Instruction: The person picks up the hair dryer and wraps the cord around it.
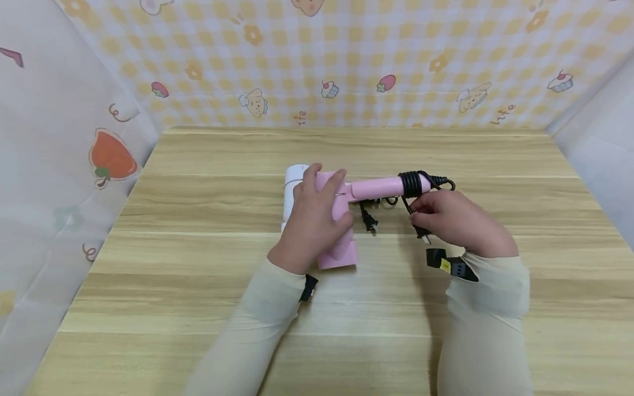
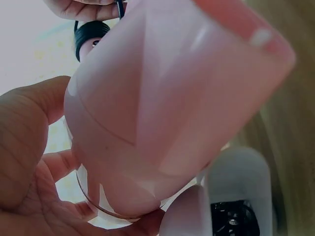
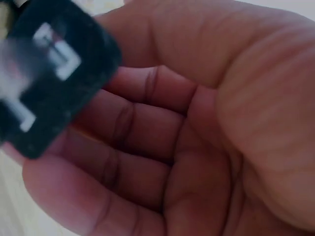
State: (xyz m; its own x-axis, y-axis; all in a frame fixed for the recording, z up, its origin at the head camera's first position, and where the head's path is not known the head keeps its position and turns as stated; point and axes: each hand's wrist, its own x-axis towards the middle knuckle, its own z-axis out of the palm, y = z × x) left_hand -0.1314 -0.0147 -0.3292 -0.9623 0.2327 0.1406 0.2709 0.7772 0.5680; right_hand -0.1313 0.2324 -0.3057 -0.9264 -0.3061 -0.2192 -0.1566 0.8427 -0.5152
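A pink hair dryer (image 1: 377,188) lies across the middle of the head view, its handle pointing right. Black cord (image 1: 410,184) is wound in a coil round the handle's end. My left hand (image 1: 308,225) grips the dryer's barrel from above, thumb on the near side; the left wrist view shows fingers curled round it. Below the handle, my right hand (image 1: 455,220) pinches the cord's black two-pin plug (image 1: 422,233), whose prongs fill a corner of the right wrist view. Beside the pink barrel, on its left, is a white hair dryer (image 1: 292,184), partly hidden by the left hand.
Another black plug (image 1: 369,220) rests on the wooden table (image 1: 198,231) under the pink handle, with some dark cord. A wrist camera (image 1: 453,267) sits at the right cuff. Patterned cloth (image 1: 346,60) hangs behind the table, and pale sheets border both sides.
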